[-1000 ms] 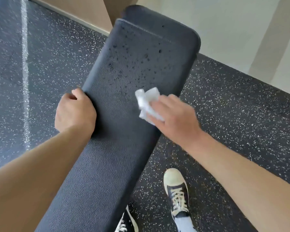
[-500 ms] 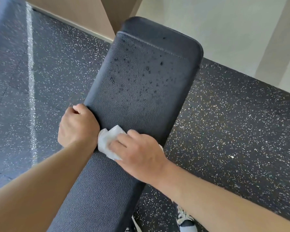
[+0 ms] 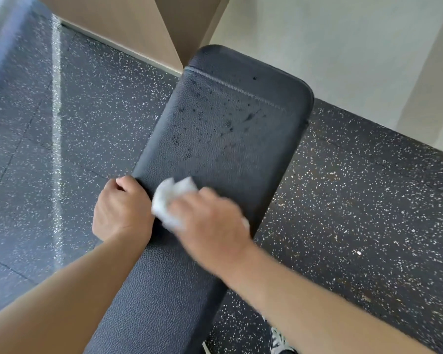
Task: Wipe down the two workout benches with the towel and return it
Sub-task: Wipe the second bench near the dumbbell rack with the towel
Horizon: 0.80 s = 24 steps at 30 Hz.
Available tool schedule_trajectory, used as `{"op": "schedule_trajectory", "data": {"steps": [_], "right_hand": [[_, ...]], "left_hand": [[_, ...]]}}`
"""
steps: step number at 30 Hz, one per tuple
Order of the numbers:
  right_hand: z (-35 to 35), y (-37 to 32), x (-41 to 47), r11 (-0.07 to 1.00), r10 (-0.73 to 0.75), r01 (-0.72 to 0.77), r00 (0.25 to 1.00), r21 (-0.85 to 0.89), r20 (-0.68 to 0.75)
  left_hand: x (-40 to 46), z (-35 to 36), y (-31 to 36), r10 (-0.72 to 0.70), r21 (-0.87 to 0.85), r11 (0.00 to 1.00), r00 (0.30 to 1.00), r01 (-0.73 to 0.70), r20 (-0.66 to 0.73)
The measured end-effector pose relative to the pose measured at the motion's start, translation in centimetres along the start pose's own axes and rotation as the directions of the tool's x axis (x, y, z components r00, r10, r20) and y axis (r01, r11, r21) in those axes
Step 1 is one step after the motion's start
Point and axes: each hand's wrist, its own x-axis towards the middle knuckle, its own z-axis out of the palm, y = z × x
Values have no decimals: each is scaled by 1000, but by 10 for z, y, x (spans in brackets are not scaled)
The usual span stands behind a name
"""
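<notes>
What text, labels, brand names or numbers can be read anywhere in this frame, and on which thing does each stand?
None can be read.
The bench shows only grained black padding with dark droplets, no logo or label.
The towel under the right hand is plain white and motion-blurred.
The shoe at the bottom edge is mostly cut off; no print shows.
The left hand grips the bench edge.

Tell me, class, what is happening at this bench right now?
A person is wiping a black padded workout bench with a crumpled white towel. The right hand presses the towel onto the pad, close beside the left hand, which grips the bench's left edge. Dark droplets and smears show on the far end of the pad, so that part looks unwiped. The bench stands on speckled rubber flooring. No second bench is in view.
</notes>
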Motion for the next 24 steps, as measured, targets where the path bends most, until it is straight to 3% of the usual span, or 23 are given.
{"op": "schedule_trajectory", "data": {"steps": [4,7,9,13,16,21,24], "right_hand": [[13,-11,-13,974,-122,125,992,187,-30],[0,30,0,987,-127,135,987,89,-96],[-13,81,18,998,-39,30,981,-50,-191],[-38,161,44,966,257,-250,953,60,-161],[-35,137,40,975,223,-217,964,58,-144],[-11,46,37,991,35,-29,998,131,-43],[6,9,70,989,16,-14,1000,146,-7]], "left_hand": [[1,0,1,-9,28,1000,1000,9,-9],[-1,0,1,4,20,1000,1000,-4,-11],[-2,0,1,4,12,1000,1000,-4,-17],[-1,1,0,2,6,1000,1000,-2,-17],[0,2,-1,15,7,1000,1000,-15,-2],[3,5,-5,14,0,1000,999,-14,34],[4,4,-5,26,-3,1000,999,-26,34]]}}
